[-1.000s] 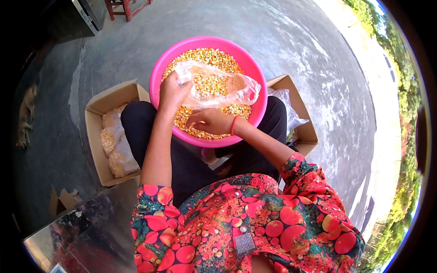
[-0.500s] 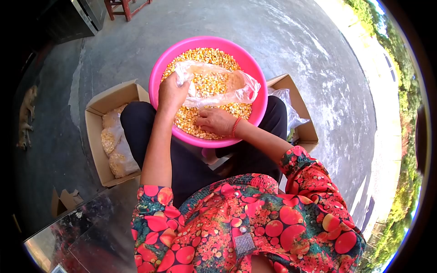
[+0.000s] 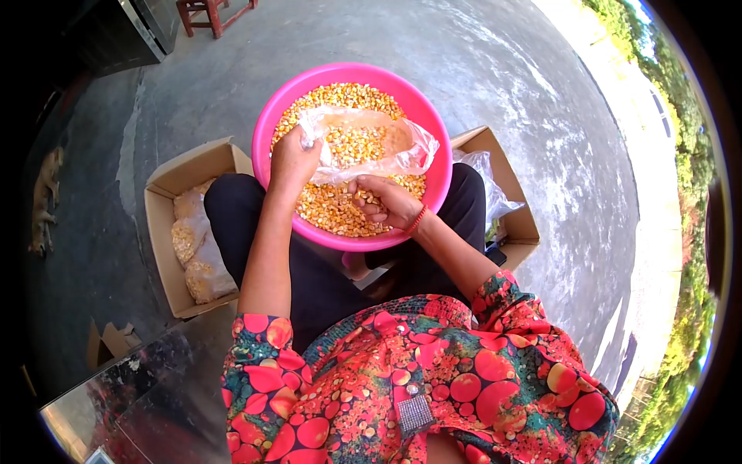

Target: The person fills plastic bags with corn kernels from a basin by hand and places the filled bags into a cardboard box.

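Observation:
A pink basin (image 3: pixel 267 116) full of yellow and orange corn kernels (image 3: pixel 328 209) rests on my lap. My left hand (image 3: pixel 295 158) pinches the left edge of a clear plastic bag (image 3: pixel 367 168), which lies with its mouth spread over the corn. Kernels show inside the bag's mouth. Just below the bag's near edge, my right hand (image 3: pixel 386 203) is turned partly palm up, its fingers curled around some corn kernels. A red bracelet (image 3: pixel 417 219) circles the right wrist.
At my left stands a cardboard box (image 3: pixel 164 251) with bags of corn (image 3: pixel 202 263). Another cardboard box (image 3: pixel 522 226) with clear plastic bags (image 3: pixel 495 193) stands at my right. A dog (image 3: pixel 45 201) lies far left; a red wooden stool (image 3: pixel 207 14) is at the top.
My right hand has come up out of the corn and turned over, with kernels in its fingers, closer to the bag. My left hand keeps hold of the bag, nearly unmoved.

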`<state>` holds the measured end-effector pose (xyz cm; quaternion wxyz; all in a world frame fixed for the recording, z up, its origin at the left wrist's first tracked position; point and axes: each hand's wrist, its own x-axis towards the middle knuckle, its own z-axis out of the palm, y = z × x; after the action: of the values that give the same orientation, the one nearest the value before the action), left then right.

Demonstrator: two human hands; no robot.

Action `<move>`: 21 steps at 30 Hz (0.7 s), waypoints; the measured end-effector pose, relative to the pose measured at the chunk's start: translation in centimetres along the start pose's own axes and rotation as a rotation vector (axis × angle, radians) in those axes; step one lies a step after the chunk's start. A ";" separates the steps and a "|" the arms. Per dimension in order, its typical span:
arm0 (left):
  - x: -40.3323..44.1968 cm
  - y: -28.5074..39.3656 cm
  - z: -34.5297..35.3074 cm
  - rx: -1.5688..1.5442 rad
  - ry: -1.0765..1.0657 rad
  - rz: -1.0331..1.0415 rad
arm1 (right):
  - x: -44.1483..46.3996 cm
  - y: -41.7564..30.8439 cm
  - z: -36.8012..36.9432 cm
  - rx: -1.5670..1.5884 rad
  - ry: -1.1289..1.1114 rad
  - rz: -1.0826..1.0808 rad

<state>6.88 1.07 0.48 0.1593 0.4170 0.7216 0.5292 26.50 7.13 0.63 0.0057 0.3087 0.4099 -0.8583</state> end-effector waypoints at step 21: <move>-0.2 1.3 -0.5 0.055 -0.012 -0.017 | 4.7 -5.9 -0.6 -0.739 0.264 -0.564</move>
<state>7.20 0.73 1.77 0.1565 0.4180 0.7386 0.5052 21.51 12.64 1.97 -0.1702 0.2692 0.7522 -0.5769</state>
